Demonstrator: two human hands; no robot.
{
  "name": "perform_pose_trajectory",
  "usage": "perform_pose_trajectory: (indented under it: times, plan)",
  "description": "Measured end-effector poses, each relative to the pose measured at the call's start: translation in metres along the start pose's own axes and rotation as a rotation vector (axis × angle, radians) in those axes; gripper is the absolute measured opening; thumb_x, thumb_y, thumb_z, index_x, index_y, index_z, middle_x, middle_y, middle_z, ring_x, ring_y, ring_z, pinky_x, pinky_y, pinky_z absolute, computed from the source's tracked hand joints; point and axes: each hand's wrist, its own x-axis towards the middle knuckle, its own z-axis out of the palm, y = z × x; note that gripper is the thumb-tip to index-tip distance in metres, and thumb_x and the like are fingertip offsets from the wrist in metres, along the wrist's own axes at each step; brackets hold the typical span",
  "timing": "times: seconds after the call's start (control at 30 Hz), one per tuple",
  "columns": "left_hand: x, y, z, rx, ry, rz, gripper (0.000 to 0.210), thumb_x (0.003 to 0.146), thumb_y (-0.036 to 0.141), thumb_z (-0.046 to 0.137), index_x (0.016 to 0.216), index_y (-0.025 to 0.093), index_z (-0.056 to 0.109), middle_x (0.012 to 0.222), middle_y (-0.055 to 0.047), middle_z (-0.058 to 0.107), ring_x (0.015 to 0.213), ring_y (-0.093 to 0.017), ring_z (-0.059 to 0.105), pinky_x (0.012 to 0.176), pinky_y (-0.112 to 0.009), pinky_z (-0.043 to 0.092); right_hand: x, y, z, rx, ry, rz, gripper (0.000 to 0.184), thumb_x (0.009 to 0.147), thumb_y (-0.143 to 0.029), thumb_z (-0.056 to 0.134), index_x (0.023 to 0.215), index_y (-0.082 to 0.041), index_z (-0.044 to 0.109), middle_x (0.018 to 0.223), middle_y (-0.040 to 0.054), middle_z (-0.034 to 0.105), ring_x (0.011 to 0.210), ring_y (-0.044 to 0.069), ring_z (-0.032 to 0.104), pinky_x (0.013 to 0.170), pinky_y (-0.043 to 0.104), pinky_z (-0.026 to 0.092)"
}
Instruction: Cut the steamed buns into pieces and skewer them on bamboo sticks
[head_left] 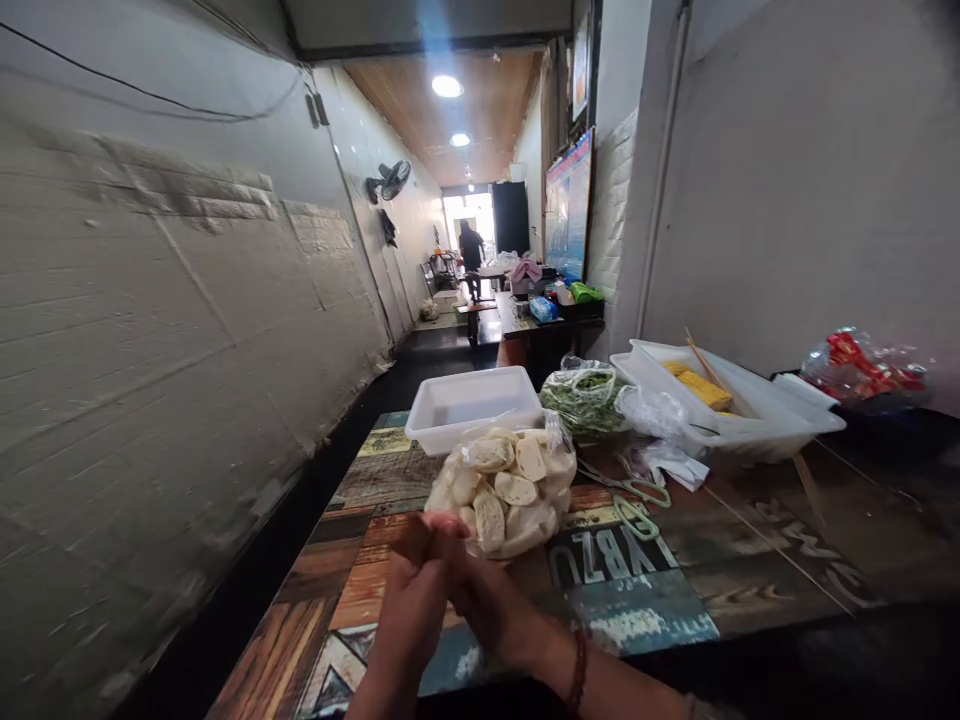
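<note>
My left hand [418, 578] and my right hand [480, 592] are together over the near side of the table, fingers closed against each other. Whatever they may hold between them is hidden. A dark red bracelet [578, 668] circles my right wrist. Just beyond my fingers lies a clear plastic bag [501, 490] full of pale, spongy, cut chunks. To its right, green-handled scissors [636, 508] rest on the table with their blades towards the bag. A white rectangular plastic tub [474, 408] stands behind the bag.
The table [352, 565] has a patchwork wood print. A bag of green vegetables [586, 400] sits right of the tub. Farther right, a white tray [765, 425] holds yellow food [701, 387] and sticks. A red-and-clear package [862, 365] lies beyond. A person [471, 252] stands far down the room.
</note>
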Motion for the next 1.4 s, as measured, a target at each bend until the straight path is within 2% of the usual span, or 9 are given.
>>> perform_pose_trajectory:
  times: [0.1, 0.23, 0.33, 0.47, 0.53, 0.77, 1.07, 1.23, 1.4]
  plan:
    - [-0.005, 0.008, 0.003, -0.15, 0.029, 0.019, 0.04, 0.078, 0.056, 0.072, 0.073, 0.019, 0.057, 0.057, 0.005, 0.046, 0.051, -0.01, 0.041, 0.049, -0.021, 0.038, -0.014, -0.018, -0.014, -0.214, -0.054, -0.063, 0.027, 0.1, -0.033, 0.046, 0.115, -0.02, 0.065, 0.103, 0.0088, 0.073, 0.098, 0.023, 0.068, 0.094, 0.036, 0.053]
    - [-0.007, -0.007, 0.003, -0.195, -0.2, -0.013, 0.043, 0.076, 0.054, 0.076, 0.103, 0.022, 0.067, 0.073, -0.001, 0.063, 0.067, -0.017, 0.058, 0.067, -0.029, 0.052, -0.051, -0.021, -0.056, -0.537, -0.022, -0.03, 0.029, 0.1, -0.022, 0.042, 0.123, -0.019, 0.06, 0.112, 0.0096, 0.074, 0.106, 0.021, 0.069, 0.094, 0.033, 0.054]
    - [-0.008, -0.032, -0.002, -0.075, -0.279, -0.007, 0.058, 0.076, 0.053, 0.076, 0.124, 0.023, 0.063, 0.107, -0.009, 0.07, 0.091, -0.023, 0.064, 0.088, -0.036, 0.052, -0.085, -0.012, -0.112, -0.933, 0.152, 0.244, 0.031, 0.101, -0.023, 0.038, 0.122, -0.021, 0.062, 0.106, 0.0088, 0.076, 0.095, 0.021, 0.073, 0.083, 0.031, 0.059]
    - [-0.011, -0.055, -0.008, 0.022, -0.334, -0.083, 0.048, 0.08, 0.055, 0.071, 0.114, 0.021, 0.07, 0.09, -0.007, 0.069, 0.079, -0.021, 0.062, 0.076, -0.031, 0.053, -0.119, -0.01, -0.191, -1.143, 0.291, 0.499, 0.042, 0.102, -0.022, 0.03, 0.132, -0.013, 0.057, 0.118, 0.0189, 0.071, 0.1, 0.031, 0.071, 0.083, 0.044, 0.058]
    - [-0.017, -0.061, -0.004, 0.064, -0.337, -0.165, 0.047, 0.078, 0.058, 0.072, 0.105, 0.02, 0.073, 0.083, -0.005, 0.069, 0.074, -0.02, 0.062, 0.072, -0.03, 0.052, -0.128, -0.011, -0.213, -1.19, 0.271, 0.553, 0.045, 0.1, -0.019, 0.03, 0.137, -0.011, 0.054, 0.121, 0.0205, 0.07, 0.105, 0.032, 0.07, 0.086, 0.045, 0.057]
    - [-0.033, -0.071, 0.012, 0.128, -0.245, -0.286, 0.049, 0.073, 0.064, 0.072, 0.095, 0.021, 0.074, 0.079, -0.003, 0.07, 0.075, -0.019, 0.063, 0.072, -0.028, 0.051, -0.11, 0.002, -0.199, -1.288, 0.002, 0.644, 0.053, 0.094, -0.009, 0.039, 0.144, -0.02, 0.052, 0.109, 0.0115, 0.071, 0.09, 0.022, 0.071, 0.079, 0.03, 0.054]
    - [-0.01, -0.11, -0.013, 0.046, -0.212, -0.435, 0.065, 0.052, 0.068, 0.083, 0.091, 0.017, 0.075, 0.071, -0.004, 0.069, 0.068, -0.02, 0.063, 0.066, -0.029, 0.053, -0.095, 0.006, -0.226, -1.456, -0.012, 0.728, 0.046, 0.098, -0.011, 0.039, 0.141, -0.016, 0.052, 0.106, 0.0139, 0.068, 0.084, 0.024, 0.07, 0.07, 0.03, 0.051]
    - [-0.014, -0.109, -0.007, -0.003, -0.213, -0.408, 0.057, 0.059, 0.062, 0.084, 0.093, 0.017, 0.074, 0.073, -0.003, 0.069, 0.07, -0.019, 0.063, 0.066, -0.027, 0.052, -0.089, 0.005, -0.21, -1.493, -0.032, 0.663, 0.041, 0.101, -0.016, 0.041, 0.139, -0.022, 0.054, 0.113, 0.0114, 0.067, 0.09, 0.022, 0.069, 0.075, 0.029, 0.05]
    - [-0.017, -0.106, -0.01, 0.0, -0.197, -0.351, 0.054, 0.062, 0.061, 0.082, 0.093, 0.018, 0.074, 0.073, -0.003, 0.069, 0.068, -0.019, 0.061, 0.064, -0.028, 0.05, -0.075, 0.001, -0.223, -1.515, -0.017, 0.585, 0.035, 0.099, -0.028, 0.051, 0.132, -0.021, 0.061, 0.118, 0.0119, 0.068, 0.106, 0.026, 0.063, 0.092, 0.036, 0.049]
